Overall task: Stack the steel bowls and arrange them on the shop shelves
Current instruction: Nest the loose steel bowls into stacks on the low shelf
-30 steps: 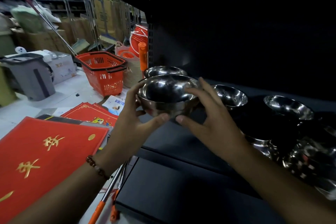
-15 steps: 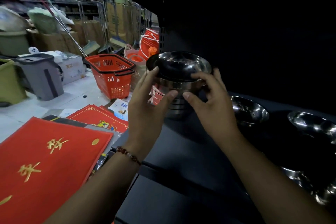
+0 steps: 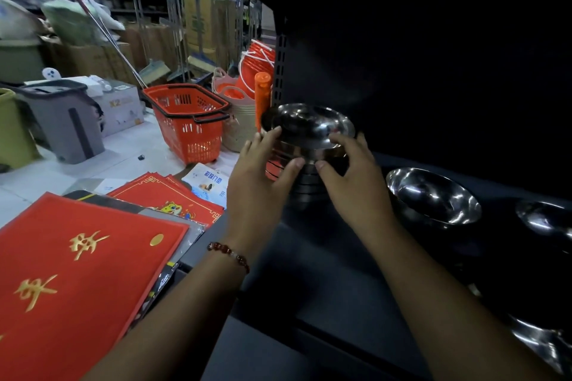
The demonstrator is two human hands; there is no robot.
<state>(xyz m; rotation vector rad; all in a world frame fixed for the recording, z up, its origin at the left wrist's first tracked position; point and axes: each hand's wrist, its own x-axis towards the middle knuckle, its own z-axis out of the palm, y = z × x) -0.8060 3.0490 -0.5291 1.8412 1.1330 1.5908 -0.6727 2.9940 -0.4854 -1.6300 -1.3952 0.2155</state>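
Observation:
A stack of steel bowls (image 3: 309,145) stands at the left end of the dark shelf (image 3: 325,257). My left hand (image 3: 260,176) holds its left side, fingers on the top bowl's rim and thumb under it. My right hand (image 3: 349,176) holds the right side the same way. A single steel bowl (image 3: 433,195) sits on the shelf to the right, and another bowl (image 3: 544,219) lies further right. More steel bowls (image 3: 538,343) show dimly on a lower level at the right edge.
Red mats with gold characters (image 3: 71,272) lie to the left of the shelf. On the white floor beyond stand a red shopping basket (image 3: 188,124), a grey bin (image 3: 62,120), orange buckets (image 3: 257,62) and cardboard boxes. An upper shelf hangs dark overhead.
One second ago both hands carried a single bowl above the shelf. They moved it left onto the stack and now hold the stack's top at both sides.

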